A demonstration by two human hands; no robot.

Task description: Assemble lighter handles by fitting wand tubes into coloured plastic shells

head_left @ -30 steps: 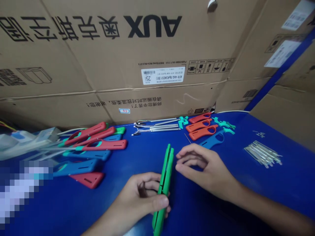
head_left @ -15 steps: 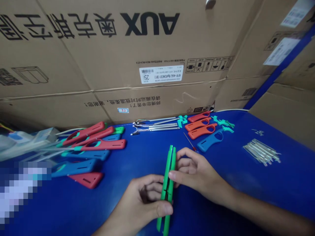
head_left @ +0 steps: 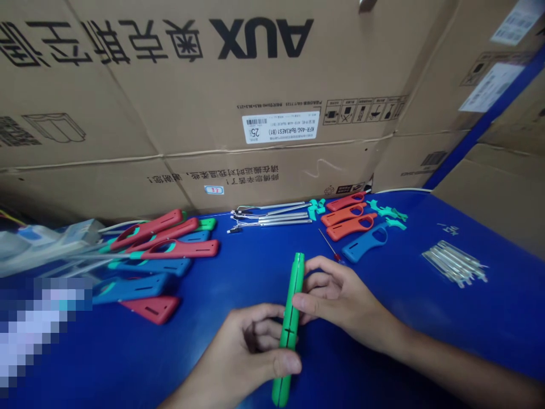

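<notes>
One left hand [head_left: 255, 341]: pinching the green casing [head_left: 292, 315] low down, thumb across its seam.
Right hand [head_left: 334, 298]: pinching it higher up, thumb at its edge.
Green casing: between both hands over the blue table [head_left: 191, 326], halves meeting along the seam.
Beyond the right hand: blue handle [head_left: 356, 250], two orange handles [head_left: 347, 229], red handle [head_left: 344, 203].
Farther back: silver tubes [head_left: 284, 218] beside teal clips [head_left: 314, 210], near the cardboard box [head_left: 196, 119].

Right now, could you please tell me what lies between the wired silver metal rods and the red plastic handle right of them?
In the head view, small teal plastic pieces lie between the silver rods and the red handle.
</notes>
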